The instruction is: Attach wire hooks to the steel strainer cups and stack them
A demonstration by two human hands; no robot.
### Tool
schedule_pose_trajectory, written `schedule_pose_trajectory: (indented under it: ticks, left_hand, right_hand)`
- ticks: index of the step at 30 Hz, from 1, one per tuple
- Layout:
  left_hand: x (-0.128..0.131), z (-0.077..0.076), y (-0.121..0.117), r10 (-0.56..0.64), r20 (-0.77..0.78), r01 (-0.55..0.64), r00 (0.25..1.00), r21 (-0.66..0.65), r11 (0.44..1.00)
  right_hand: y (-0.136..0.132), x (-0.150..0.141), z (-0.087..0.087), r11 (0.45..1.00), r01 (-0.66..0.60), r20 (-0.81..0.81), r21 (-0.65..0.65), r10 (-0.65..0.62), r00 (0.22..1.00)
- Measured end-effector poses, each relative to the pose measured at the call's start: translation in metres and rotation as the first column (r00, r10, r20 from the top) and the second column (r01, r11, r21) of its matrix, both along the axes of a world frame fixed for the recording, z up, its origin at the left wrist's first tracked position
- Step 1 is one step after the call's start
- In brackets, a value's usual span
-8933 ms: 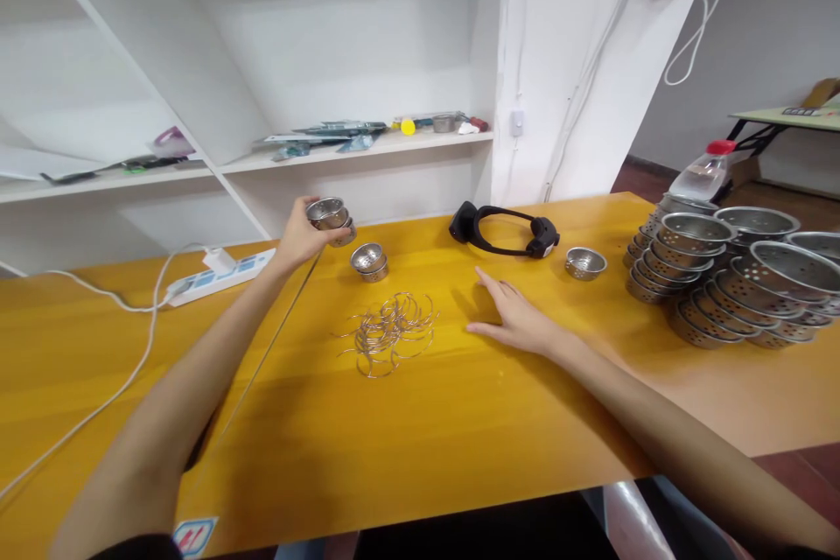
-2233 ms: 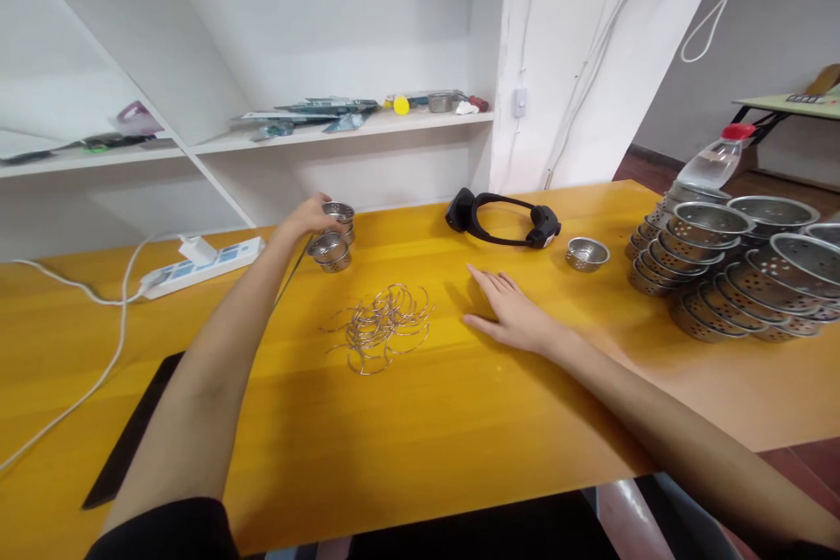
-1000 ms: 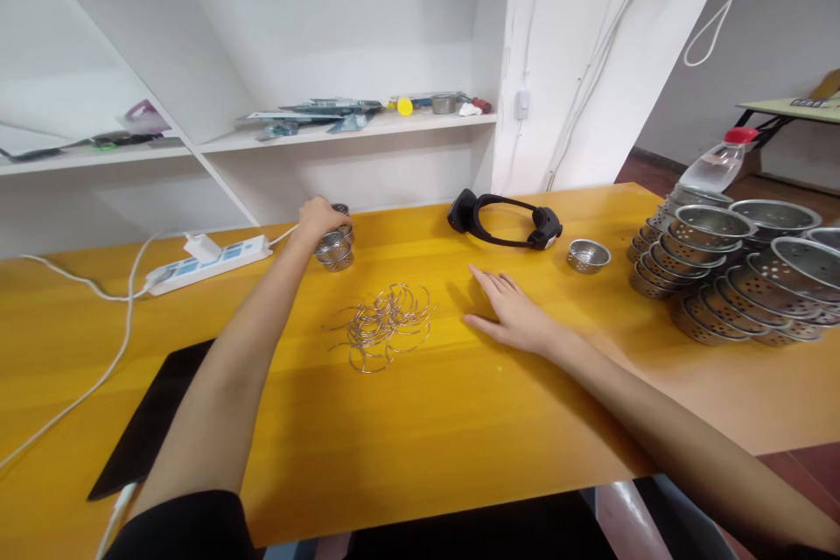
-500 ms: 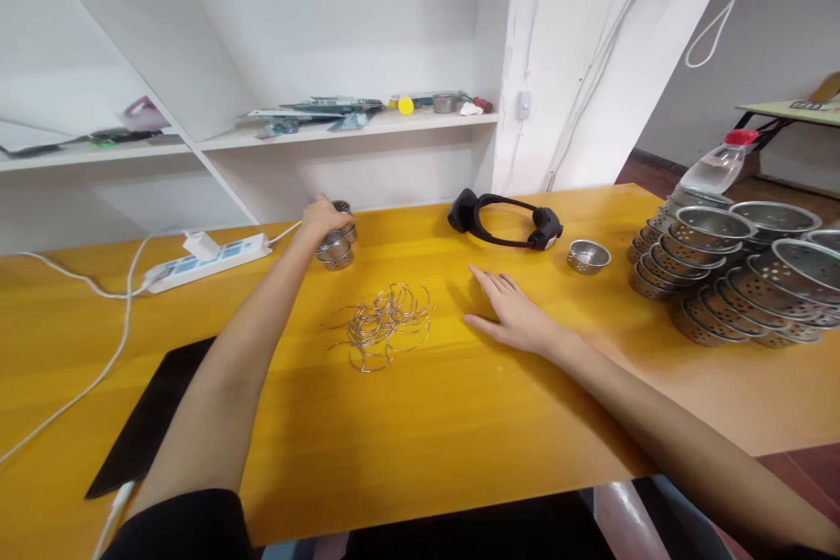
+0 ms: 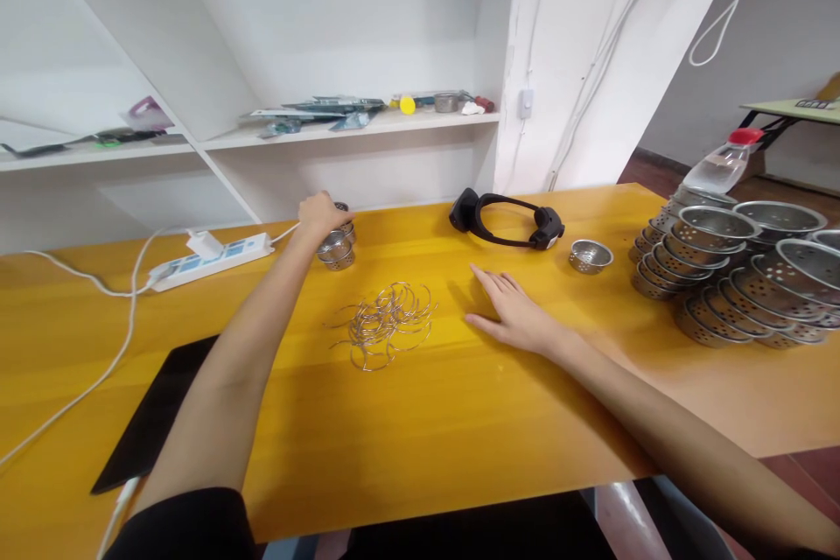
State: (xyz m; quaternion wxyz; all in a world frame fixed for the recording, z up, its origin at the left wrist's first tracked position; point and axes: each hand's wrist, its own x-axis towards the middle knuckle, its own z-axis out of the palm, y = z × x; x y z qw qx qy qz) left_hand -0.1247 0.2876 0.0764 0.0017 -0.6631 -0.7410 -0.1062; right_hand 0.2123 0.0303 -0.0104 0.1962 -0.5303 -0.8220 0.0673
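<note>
The right hand [image 5: 515,315], open and empty, is over the table [image 5: 407,437] beside the wire pieces [image 5: 387,324]. Beyond, the front cups [image 5: 337,255] stand below the left hand [image 5: 318,217], its thumb across the rear cups [image 5: 347,233]; whether it grips, I cannot tell.

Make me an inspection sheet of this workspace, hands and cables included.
Surface: yellow table, no spills seen
Work things: metal cups back left; loose wire pieces heaped mid-table; single cup and cup stacks right
Clutter: black headset; bottle by the stacks; dark flat panel
Left hand: at back-left cups, grip unclear
Right hand: open, beside wires
Cables: white cable across table's left
Surroundings: white shelf, second table
</note>
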Motion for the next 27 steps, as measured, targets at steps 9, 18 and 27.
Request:
schedule_pose_trajectory:
  ticks: [9, 18, 27]
  left_hand:
    - [0.009, 0.009, -0.030, -0.058, 0.105, 0.036, 0.993, 0.201, 0.979]
    - [0.061, -0.010, -0.216, -0.680, -0.099, 0.686, 0.727, 0.073, 0.723]
    - [0.086, -0.105, -0.249, -0.693, -0.114, 0.699, 0.712, 0.214, 0.682]
  right_hand:
    - [0.001, 0.002, 0.002, 0.995, -0.002, 0.037, 0.101, -0.002, 0.999]
    - [0.008, 0.060, 0.041, 0.630, 0.613, 0.045, 0.477, -0.714, 0.699]
    - [0.011, 0.055, 0.029, 0.741, 0.658, 0.316, 0.132, -0.661, 0.681]
